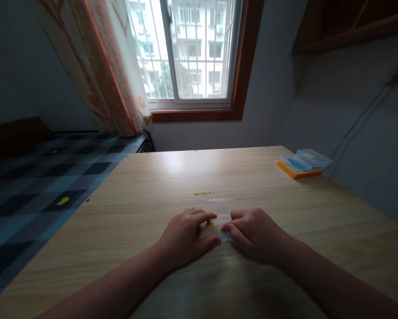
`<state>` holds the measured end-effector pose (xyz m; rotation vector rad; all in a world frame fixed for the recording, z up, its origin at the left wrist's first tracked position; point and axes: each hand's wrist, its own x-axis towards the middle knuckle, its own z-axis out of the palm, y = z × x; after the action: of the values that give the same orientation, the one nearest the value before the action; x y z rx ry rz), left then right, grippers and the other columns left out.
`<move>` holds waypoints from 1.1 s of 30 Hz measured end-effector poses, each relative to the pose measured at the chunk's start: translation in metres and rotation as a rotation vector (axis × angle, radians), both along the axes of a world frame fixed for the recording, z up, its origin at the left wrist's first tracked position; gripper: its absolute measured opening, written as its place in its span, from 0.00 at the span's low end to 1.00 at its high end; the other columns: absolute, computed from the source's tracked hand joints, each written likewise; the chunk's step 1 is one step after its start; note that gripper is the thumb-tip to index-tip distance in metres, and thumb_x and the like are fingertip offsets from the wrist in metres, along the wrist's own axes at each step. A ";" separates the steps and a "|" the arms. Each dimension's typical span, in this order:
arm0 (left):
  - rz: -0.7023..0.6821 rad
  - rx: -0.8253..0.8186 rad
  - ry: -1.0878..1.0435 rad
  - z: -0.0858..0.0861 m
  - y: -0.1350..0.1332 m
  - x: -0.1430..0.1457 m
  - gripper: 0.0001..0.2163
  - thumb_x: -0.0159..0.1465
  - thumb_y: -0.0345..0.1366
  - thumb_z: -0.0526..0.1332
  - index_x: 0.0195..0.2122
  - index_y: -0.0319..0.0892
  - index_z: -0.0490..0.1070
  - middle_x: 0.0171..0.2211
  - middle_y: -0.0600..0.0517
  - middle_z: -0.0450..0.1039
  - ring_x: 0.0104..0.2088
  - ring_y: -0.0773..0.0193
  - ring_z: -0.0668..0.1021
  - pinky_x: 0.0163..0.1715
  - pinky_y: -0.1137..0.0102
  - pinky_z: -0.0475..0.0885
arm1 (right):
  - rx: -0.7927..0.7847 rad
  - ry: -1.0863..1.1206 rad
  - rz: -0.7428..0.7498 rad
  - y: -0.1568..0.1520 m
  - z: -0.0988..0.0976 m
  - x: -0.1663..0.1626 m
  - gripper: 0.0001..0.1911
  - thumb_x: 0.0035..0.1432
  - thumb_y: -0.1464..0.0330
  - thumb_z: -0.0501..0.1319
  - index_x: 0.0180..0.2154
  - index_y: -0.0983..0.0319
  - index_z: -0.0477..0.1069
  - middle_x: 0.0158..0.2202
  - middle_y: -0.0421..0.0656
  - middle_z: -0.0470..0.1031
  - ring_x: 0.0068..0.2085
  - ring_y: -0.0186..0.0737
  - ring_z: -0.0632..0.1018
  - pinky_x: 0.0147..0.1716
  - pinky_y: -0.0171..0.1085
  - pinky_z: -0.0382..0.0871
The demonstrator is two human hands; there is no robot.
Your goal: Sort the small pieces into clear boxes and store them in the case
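A small clear plastic box (224, 217) lies on the table with its lid tipped back, away from me. Some small yellow pieces (212, 225) show inside it. My left hand (192, 230) curls around the box's left side, index finger at the far edge and thumb at the near edge. From the right, my right hand (253, 230) reaches in, its thumb and index finger pinched together at a small yellow piece (222, 230). The fingers partly hide that piece. Beyond the box, several tiny yellow pieces (202, 193) lie in a short row on the tabletop.
The light wooden table (152, 186) stretches toward the window. An orange-based case (301, 166) with a clear lid rests near its far right edge. On the left is a bed with a checked cover (69, 177). A cable (358, 117) runs down the right wall.
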<state>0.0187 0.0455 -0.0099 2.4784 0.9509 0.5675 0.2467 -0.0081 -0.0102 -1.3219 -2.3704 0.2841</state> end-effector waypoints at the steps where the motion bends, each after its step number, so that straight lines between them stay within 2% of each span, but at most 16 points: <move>1: -0.001 0.001 0.000 0.000 0.000 0.000 0.19 0.58 0.42 0.70 0.50 0.47 0.76 0.42 0.50 0.80 0.45 0.53 0.79 0.47 0.59 0.73 | 0.007 -0.004 -0.001 0.000 0.000 -0.001 0.22 0.69 0.67 0.51 0.23 0.64 0.71 0.25 0.38 0.67 0.25 0.28 0.65 0.29 0.34 0.51; 7: -0.008 0.003 -0.009 0.000 0.000 -0.001 0.19 0.58 0.42 0.70 0.50 0.46 0.77 0.43 0.50 0.80 0.45 0.53 0.79 0.47 0.59 0.73 | 0.005 0.011 0.028 -0.003 0.002 0.000 0.22 0.69 0.67 0.49 0.27 0.63 0.75 0.26 0.39 0.68 0.27 0.30 0.67 0.31 0.35 0.53; 12: 0.000 -0.004 -0.009 0.000 -0.001 0.000 0.19 0.58 0.42 0.70 0.50 0.46 0.77 0.44 0.50 0.80 0.45 0.53 0.79 0.48 0.59 0.73 | -0.022 -0.018 0.037 -0.002 0.001 -0.002 0.22 0.70 0.66 0.49 0.27 0.63 0.73 0.28 0.40 0.69 0.28 0.30 0.68 0.31 0.34 0.53; 19: 0.000 0.012 -0.009 -0.003 -0.004 0.003 0.19 0.58 0.42 0.70 0.50 0.46 0.77 0.45 0.49 0.80 0.46 0.52 0.79 0.48 0.58 0.73 | 0.019 -0.004 0.009 0.000 0.002 -0.011 0.21 0.72 0.67 0.47 0.31 0.62 0.75 0.30 0.41 0.72 0.29 0.32 0.68 0.32 0.35 0.54; 33: 0.005 0.014 -0.010 -0.002 -0.004 0.004 0.18 0.58 0.43 0.70 0.50 0.47 0.77 0.44 0.50 0.81 0.45 0.52 0.79 0.49 0.58 0.73 | 0.015 -0.025 0.019 0.000 0.001 -0.009 0.21 0.71 0.67 0.48 0.29 0.63 0.74 0.28 0.40 0.71 0.28 0.31 0.68 0.31 0.35 0.53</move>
<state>0.0225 0.0419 -0.0114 2.4841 0.9529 0.5899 0.2379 -0.0080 -0.0094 -1.3043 -2.4019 0.2558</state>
